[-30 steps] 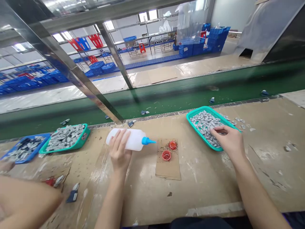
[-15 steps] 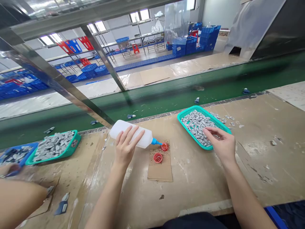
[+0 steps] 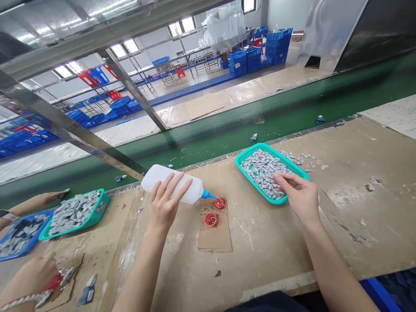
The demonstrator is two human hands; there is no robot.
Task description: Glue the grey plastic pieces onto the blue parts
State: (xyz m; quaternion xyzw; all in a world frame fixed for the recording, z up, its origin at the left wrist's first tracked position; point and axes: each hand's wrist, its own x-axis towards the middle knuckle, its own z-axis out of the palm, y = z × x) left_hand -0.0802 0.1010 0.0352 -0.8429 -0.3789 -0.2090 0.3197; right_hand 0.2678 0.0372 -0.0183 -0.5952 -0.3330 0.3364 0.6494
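My left hand (image 3: 164, 203) grips a white squeeze bottle (image 3: 172, 183) lying on its side, tilted down. Its blue nozzle (image 3: 208, 196) points into the farther of two red caps (image 3: 220, 203); the nearer red cap (image 3: 210, 219) sits beside it. Both caps rest on a small cardboard piece (image 3: 215, 236). My right hand (image 3: 297, 193) is over the near corner of a teal tray (image 3: 242, 170) full of small grey parts, fingers curled and pinching among them; whether it holds one is hidden.
A green conveyor belt (image 3: 227, 125) runs behind the bench, with stray parts on it. At left stand another teal tray (image 3: 94, 214) and a blue tray (image 3: 19, 247) of grey parts, with another person's hands (image 3: 35, 273) nearby. A slanted metal post (image 3: 65, 125) crosses overhead.
My left hand swung the bottle's nozzle down onto the farther red cap and keeps it there. My right hand stays at the tray. The neighbour's hands came into view at left.
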